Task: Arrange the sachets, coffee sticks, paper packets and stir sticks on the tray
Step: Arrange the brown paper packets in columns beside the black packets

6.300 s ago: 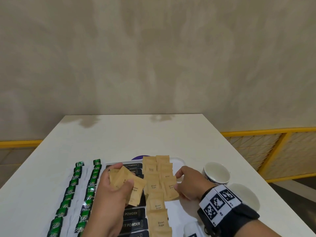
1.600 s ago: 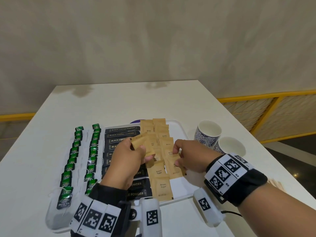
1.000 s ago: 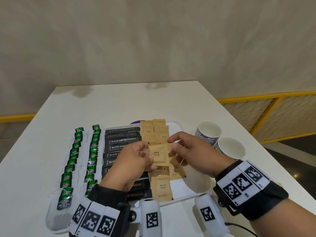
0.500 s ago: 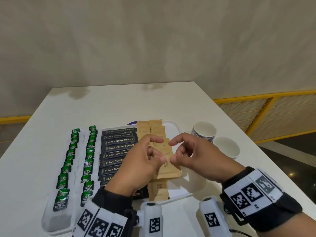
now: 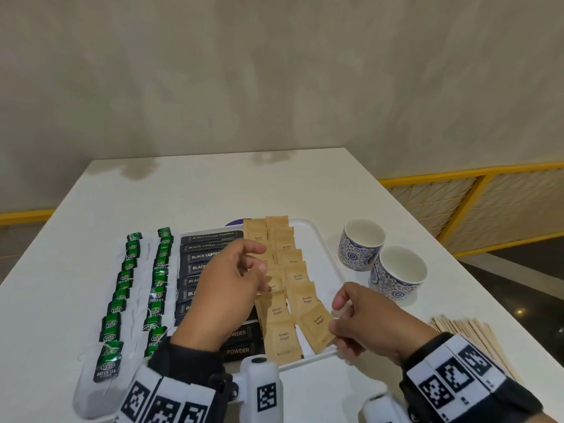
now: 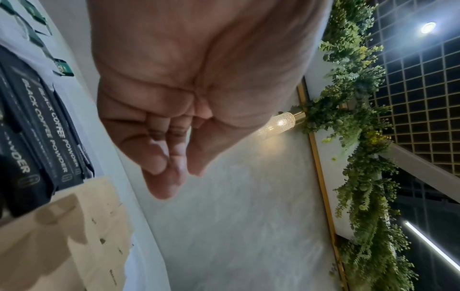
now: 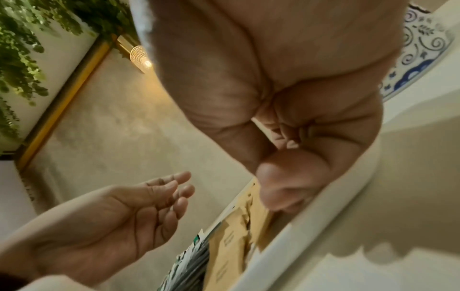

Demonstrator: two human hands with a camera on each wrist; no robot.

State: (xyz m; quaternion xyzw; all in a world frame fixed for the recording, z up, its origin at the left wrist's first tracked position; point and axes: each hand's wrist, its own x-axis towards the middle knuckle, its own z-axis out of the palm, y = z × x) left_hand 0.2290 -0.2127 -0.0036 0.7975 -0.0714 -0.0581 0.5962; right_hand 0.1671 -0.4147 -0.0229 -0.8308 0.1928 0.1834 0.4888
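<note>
Brown sugar packet: nearest in the right-hand column, tilted, lying at the tray's front right corner.
Right hand: pinching that packet's right edge between thumb and fingertips, low over the rim.
Left hand: hovering above the black coffee sticks, fingers loose, holding nothing.
Green tea sachets: two columns at the left.
Stir sticks: piled on the worktop, right of the tray.
Patterned cups: two, beside the tray's right rim.
</note>
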